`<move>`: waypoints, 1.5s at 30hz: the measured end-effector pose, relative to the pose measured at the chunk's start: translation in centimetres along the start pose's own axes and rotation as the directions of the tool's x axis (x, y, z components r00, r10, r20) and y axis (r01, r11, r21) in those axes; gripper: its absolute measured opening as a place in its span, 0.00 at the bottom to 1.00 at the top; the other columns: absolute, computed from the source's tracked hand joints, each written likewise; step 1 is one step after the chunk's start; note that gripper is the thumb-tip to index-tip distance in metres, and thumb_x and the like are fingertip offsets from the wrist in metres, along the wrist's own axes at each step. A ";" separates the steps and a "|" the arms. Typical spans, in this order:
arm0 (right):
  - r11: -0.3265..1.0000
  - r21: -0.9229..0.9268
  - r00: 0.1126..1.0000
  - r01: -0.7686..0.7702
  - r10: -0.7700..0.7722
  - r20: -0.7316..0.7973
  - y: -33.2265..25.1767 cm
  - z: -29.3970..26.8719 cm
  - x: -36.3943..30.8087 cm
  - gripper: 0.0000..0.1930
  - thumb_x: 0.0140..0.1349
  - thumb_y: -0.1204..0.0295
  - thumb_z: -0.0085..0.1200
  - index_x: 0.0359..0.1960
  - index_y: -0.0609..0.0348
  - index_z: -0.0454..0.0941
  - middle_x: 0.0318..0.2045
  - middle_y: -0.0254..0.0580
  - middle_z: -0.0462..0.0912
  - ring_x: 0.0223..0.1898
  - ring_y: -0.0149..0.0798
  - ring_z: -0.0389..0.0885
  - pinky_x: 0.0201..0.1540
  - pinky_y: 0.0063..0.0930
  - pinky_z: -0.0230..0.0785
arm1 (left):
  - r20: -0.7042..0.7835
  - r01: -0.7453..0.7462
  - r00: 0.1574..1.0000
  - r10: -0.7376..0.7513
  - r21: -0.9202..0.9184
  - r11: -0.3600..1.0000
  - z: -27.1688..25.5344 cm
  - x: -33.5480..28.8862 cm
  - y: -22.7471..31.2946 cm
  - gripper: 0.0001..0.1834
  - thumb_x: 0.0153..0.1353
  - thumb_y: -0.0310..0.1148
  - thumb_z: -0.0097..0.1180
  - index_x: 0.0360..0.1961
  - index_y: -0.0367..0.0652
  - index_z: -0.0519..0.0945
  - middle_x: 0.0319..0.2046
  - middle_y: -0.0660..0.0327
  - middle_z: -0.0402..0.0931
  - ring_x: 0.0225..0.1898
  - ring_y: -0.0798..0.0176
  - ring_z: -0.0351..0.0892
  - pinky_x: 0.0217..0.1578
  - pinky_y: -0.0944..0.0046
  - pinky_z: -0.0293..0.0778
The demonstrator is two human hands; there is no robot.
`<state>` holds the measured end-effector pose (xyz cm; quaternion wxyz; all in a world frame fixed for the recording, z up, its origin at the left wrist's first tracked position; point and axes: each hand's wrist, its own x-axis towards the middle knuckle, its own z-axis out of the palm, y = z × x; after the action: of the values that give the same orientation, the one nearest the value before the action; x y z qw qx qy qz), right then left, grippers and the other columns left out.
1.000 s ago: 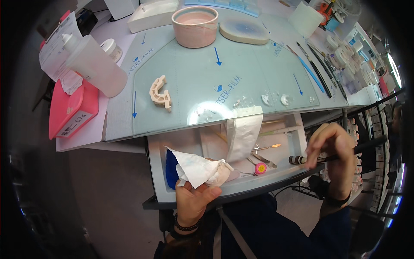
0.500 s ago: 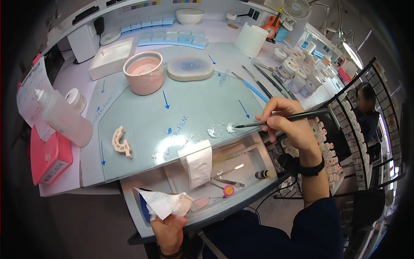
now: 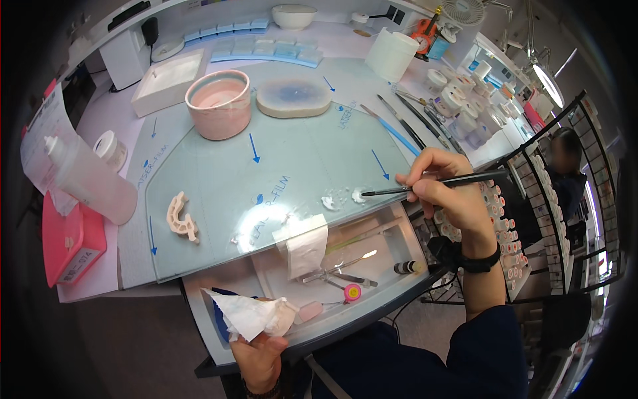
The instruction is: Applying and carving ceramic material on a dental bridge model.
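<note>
My right hand (image 3: 455, 199) is closed around a thin black-handled brush (image 3: 482, 177). The brush's dark tip touches a small dab of white paste (image 3: 359, 196) on the glass slab (image 3: 212, 166). A second white dab (image 3: 327, 201) lies just left of it, with small wet spots between. Low over the open drawer (image 3: 332, 316), my left hand (image 3: 259, 362) grips a white tissue (image 3: 246, 318) together with a cream-coloured piece that looks like a dental model (image 3: 286, 319). Its fingers are partly hidden beneath them. Toward the slab's left edge lies a beige horseshoe-shaped dental arch (image 3: 181, 218).
A pink cup (image 3: 218, 120) and an oval pad (image 3: 294, 100) stand at the back. Several brushes (image 3: 405, 123) and jars (image 3: 452, 100) sit to the right. A squeeze bottle (image 3: 96, 186) and a pink box (image 3: 70, 236) are left. Folded tissue (image 3: 304, 253) hangs over the drawer.
The whole view has shifted slightly, the bench things sliding a little up and left. The brush tip stays at the right-hand white dab, and both hands keep their hold.
</note>
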<state>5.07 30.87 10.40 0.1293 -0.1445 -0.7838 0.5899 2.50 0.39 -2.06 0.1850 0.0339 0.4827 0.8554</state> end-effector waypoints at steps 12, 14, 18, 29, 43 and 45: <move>0.989 0.027 0.795 0.149 -0.135 0.591 -3.3 8.5 -6.2 0.14 0.54 0.76 0.49 0.42 0.68 0.75 0.35 0.49 0.79 0.38 0.41 0.78 0.45 0.30 0.68 | 0.108 0.089 0.991 -0.074 -0.139 0.986 -1.3 -0.2 0.4 0.29 0.44 0.18 0.65 0.49 0.31 0.69 0.45 0.54 0.73 0.48 0.60 0.73 0.50 0.61 0.70; 0.949 0.043 0.808 0.314 -0.290 0.513 -1.5 10.9 -6.8 0.10 0.50 0.80 0.53 0.35 0.66 0.78 0.31 0.47 0.80 0.32 0.41 0.79 0.44 0.31 0.71 | 0.137 0.070 0.989 -0.047 -0.167 0.983 -1.2 -0.3 0.7 0.27 0.45 0.17 0.63 0.49 0.30 0.69 0.45 0.53 0.73 0.47 0.60 0.74 0.49 0.62 0.71; 0.850 -0.010 0.787 0.527 -0.483 0.384 -0.1 13.6 -7.5 0.07 0.44 0.83 0.51 0.27 0.64 0.76 0.23 0.41 0.77 0.23 0.37 0.78 0.48 0.38 0.73 | 0.160 0.060 0.987 -0.028 -0.202 0.978 -1.2 -0.3 0.8 0.26 0.46 0.16 0.62 0.48 0.30 0.69 0.44 0.52 0.74 0.46 0.61 0.75 0.47 0.64 0.72; 0.745 -0.099 0.721 0.660 -0.590 0.363 1.0 14.3 -7.4 0.08 0.39 0.83 0.54 0.26 0.62 0.75 0.22 0.40 0.77 0.23 0.35 0.78 0.46 0.39 0.75 | 0.186 0.091 0.981 -0.058 -0.173 0.981 -1.4 -0.2 0.6 0.26 0.47 0.15 0.62 0.49 0.30 0.67 0.45 0.52 0.74 0.46 0.62 0.74 0.47 0.65 0.71; 0.793 -0.090 0.755 0.603 -0.531 0.384 1.0 13.6 -7.6 0.09 0.41 0.82 0.55 0.27 0.60 0.73 0.25 0.40 0.78 0.31 0.39 0.82 0.45 0.37 0.76 | 0.190 0.100 0.980 -0.066 -0.172 0.980 -1.5 -0.1 0.6 0.27 0.46 0.15 0.62 0.49 0.29 0.68 0.44 0.52 0.73 0.46 0.61 0.74 0.47 0.65 0.72; 0.708 -0.167 0.703 0.686 -0.586 0.403 1.2 13.8 -7.5 0.09 0.41 0.82 0.56 0.27 0.59 0.73 0.25 0.40 0.79 0.32 0.41 0.82 0.44 0.35 0.76 | 0.194 0.098 0.979 -0.064 -0.172 0.980 -1.5 0.0 0.6 0.27 0.46 0.15 0.62 0.49 0.29 0.68 0.44 0.52 0.73 0.47 0.61 0.74 0.47 0.65 0.72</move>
<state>6.97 16.06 5.24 0.1744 0.2183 -0.8755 0.3942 2.02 -1.12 -2.39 0.2669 0.0775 0.3845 0.8803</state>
